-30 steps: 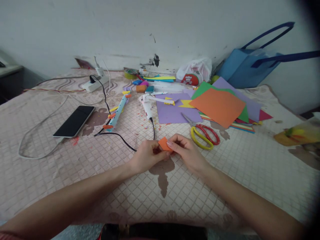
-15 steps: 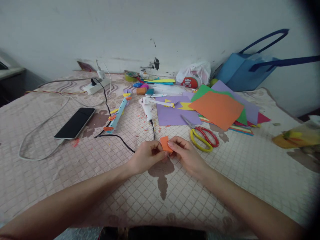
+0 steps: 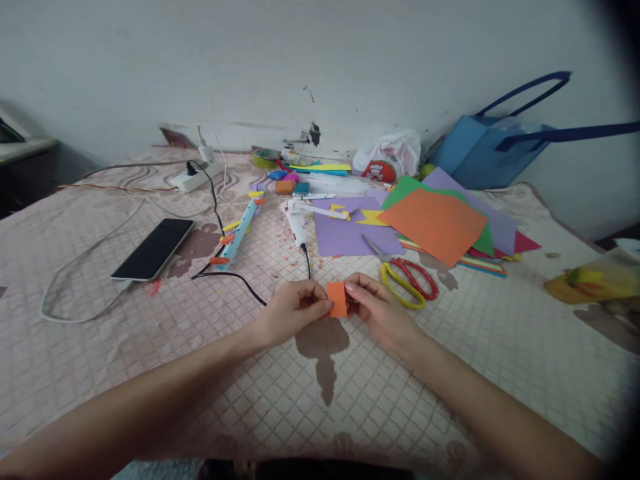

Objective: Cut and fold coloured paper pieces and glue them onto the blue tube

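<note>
Left hand (image 3: 290,312) and right hand (image 3: 384,312) pinch my orange paper (image 3: 337,300) at nine and three o'clock; light, even pressure avoids creasing.

A lived-in room, most likely in a home, with a table used for paper crafts.
A patterned cloth (image 3: 280,393) covers the table, which stands against a plain, pale wall (image 3: 240,67) with dark scuffs (image 3: 315,134); a power strip (image 3: 197,178) lies on the cloth, and a phone (image 3: 153,249) rests there on a cable; a blue tote bag (image 3: 487,153) and a knotted-looking plastic bag (image 3: 387,157) sit at the back like household things; coloured sheets (image 3: 435,223), scissors (image 3: 405,277) and a glue gun (image 3: 295,225) give the craft side.
</note>
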The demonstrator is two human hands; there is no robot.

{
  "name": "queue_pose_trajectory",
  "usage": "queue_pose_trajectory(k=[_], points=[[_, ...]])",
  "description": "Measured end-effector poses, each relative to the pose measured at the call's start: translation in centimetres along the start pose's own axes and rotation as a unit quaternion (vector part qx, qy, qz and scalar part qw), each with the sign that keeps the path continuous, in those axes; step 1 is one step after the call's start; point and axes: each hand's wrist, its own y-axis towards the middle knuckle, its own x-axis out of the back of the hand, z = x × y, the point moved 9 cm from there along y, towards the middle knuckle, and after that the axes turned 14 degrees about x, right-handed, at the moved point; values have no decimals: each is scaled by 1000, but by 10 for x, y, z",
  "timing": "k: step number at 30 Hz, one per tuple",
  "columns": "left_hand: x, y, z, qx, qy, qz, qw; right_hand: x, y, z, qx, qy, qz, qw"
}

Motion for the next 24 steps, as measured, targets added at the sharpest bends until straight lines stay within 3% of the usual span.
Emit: queue_pose_trajectory(k=[24], points=[[-4, 3, 3, 2, 1, 28, 1000, 1, 1, 7, 13, -97, 45, 994]])
